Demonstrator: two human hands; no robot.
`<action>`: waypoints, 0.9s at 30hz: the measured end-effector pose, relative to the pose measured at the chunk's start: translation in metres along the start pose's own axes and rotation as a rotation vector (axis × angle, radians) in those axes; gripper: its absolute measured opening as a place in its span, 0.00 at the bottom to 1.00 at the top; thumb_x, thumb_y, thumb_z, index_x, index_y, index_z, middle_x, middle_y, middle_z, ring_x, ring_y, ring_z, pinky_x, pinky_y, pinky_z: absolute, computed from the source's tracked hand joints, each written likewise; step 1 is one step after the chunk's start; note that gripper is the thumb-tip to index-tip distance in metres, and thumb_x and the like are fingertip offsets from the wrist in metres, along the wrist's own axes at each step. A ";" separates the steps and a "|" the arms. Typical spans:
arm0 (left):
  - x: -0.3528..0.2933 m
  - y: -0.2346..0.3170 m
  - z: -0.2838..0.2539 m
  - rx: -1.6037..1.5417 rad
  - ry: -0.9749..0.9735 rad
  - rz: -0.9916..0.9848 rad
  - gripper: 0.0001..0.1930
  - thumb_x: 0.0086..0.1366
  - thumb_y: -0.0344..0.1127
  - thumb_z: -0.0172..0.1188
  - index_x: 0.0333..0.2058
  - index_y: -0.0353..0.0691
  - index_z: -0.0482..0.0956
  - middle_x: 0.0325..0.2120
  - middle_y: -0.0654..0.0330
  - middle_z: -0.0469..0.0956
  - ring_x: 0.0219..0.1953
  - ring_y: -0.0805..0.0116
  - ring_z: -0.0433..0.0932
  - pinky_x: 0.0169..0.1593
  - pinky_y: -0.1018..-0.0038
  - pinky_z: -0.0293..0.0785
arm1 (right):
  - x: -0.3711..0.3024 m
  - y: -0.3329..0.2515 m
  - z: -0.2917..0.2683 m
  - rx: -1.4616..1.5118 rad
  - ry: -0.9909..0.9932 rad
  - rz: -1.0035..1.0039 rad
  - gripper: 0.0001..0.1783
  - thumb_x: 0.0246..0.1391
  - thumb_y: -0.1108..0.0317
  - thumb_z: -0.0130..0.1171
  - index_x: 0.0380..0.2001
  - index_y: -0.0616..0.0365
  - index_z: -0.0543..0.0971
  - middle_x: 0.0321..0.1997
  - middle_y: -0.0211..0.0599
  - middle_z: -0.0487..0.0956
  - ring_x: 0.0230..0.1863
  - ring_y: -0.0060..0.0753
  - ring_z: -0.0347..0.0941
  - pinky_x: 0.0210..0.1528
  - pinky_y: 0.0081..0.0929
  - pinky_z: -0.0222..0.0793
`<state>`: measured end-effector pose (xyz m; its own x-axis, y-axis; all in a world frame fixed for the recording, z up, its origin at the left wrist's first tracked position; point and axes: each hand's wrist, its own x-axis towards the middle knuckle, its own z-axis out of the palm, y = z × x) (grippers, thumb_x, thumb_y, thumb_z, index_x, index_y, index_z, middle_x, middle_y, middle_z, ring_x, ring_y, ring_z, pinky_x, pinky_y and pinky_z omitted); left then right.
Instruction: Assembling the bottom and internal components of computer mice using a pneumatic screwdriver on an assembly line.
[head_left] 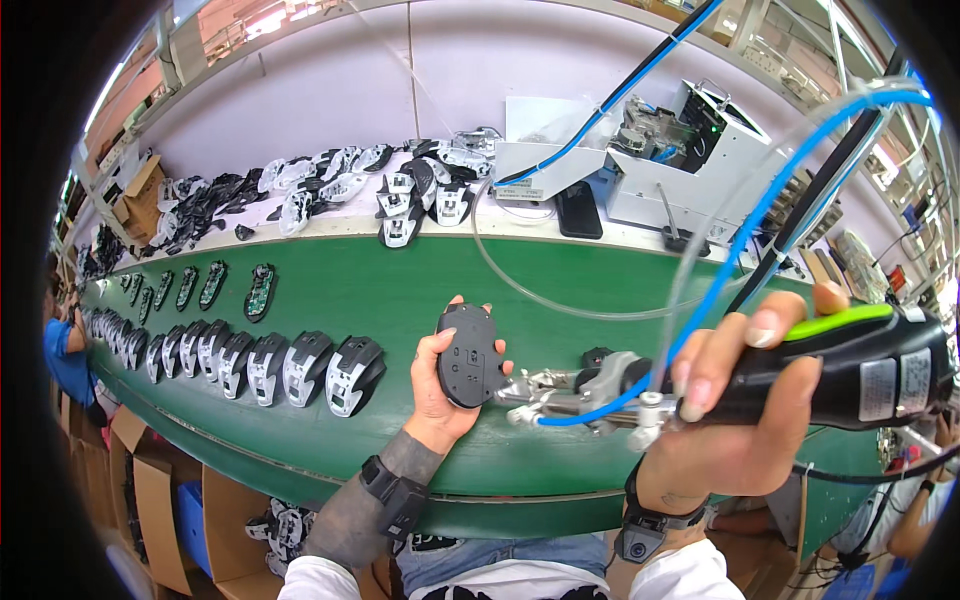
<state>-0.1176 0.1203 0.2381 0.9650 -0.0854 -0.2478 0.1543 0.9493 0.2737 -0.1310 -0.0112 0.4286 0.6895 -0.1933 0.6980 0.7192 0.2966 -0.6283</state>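
Note:
In my left hand (434, 398) lies a black computer mouse (470, 357), its flat underside turned up, with the thumb on one side and fingertips round the other. My right hand (750, 400) is wrapped round a black electric screwdriver (838, 372) with a lime-green strip. Its metal nozzle (560, 396) points left, and the tip is close to the mouse's lower right edge. I cannot tell whether they touch. A blue hose (745, 240) and a clear tube run to the nozzle. Behind it sits a small dark part (597, 357), partly hidden.
A row of black-and-white mouse shells (305, 368) curves along the green belt (420, 270) at left, with circuit boards (260, 290) behind. More shells (398, 210) crowd the white shelf, beside a phone (579, 210) and a white machine (660, 180). Cardboard boxes (235, 520) stand below; other people work at both sides.

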 end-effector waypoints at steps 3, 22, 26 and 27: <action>-0.002 0.004 -0.003 -0.046 -0.056 -0.008 0.28 0.53 0.43 0.49 0.55 0.50 0.61 0.49 0.56 0.65 0.36 0.60 0.73 0.37 0.59 0.74 | -0.003 0.002 0.004 0.018 -0.071 0.106 0.27 0.56 0.61 0.48 0.53 0.64 0.54 0.33 0.37 0.67 0.12 0.19 0.59 0.16 0.19 0.58; -0.013 0.007 0.004 -0.059 -0.054 0.024 0.26 0.55 0.43 0.49 0.54 0.48 0.60 0.48 0.56 0.65 0.36 0.61 0.73 0.36 0.62 0.74 | -0.008 0.000 0.019 0.007 -0.143 0.137 0.27 0.57 0.61 0.47 0.54 0.62 0.55 0.33 0.36 0.68 0.14 0.21 0.63 0.17 0.20 0.60; -0.007 0.004 -0.003 -0.017 0.005 0.011 0.26 0.55 0.43 0.50 0.54 0.48 0.60 0.46 0.57 0.66 0.35 0.62 0.74 0.37 0.62 0.75 | 0.000 -0.021 0.008 0.072 -0.025 0.110 0.30 0.56 0.59 0.52 0.57 0.57 0.54 0.36 0.36 0.69 0.16 0.25 0.66 0.19 0.23 0.64; -0.007 0.002 0.000 -0.017 0.003 0.010 0.26 0.55 0.43 0.50 0.54 0.48 0.60 0.46 0.57 0.66 0.35 0.62 0.74 0.37 0.62 0.75 | 0.002 -0.022 0.006 0.094 -0.013 0.062 0.29 0.58 0.59 0.49 0.57 0.58 0.53 0.36 0.37 0.68 0.16 0.25 0.66 0.18 0.22 0.63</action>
<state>-0.1238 0.1230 0.2403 0.9660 -0.0751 -0.2474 0.1410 0.9551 0.2606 -0.1459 -0.0126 0.4458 0.7305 -0.1596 0.6640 0.6639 0.3938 -0.6358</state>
